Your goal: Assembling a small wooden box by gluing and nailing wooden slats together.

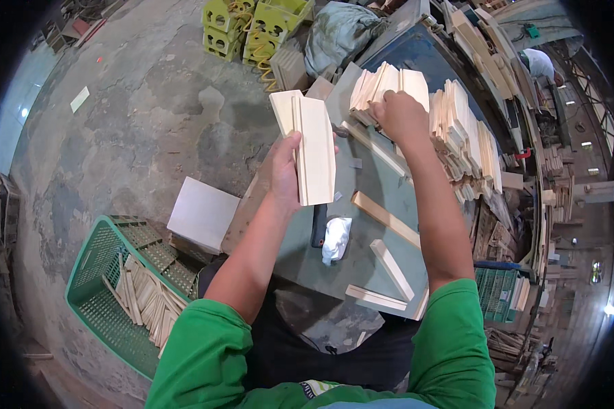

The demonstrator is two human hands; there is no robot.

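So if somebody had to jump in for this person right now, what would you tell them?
Left hand: raised above the grey worktable, holding a couple of pale wooden boards flat together.
Right hand: stretched forward, resting on the near board stack at the far end of the table.
More stacked boards stand to the right of it.
Loose wooden strips lie on the table beside a white rag.
The green plastic crate on the floor at the left already holds a layer of thin slats.
Most boards remain in the stacks, not yet picked up.

A green crate (95, 273) of wood slats (143, 296) sits near yellow crates (252, 24).
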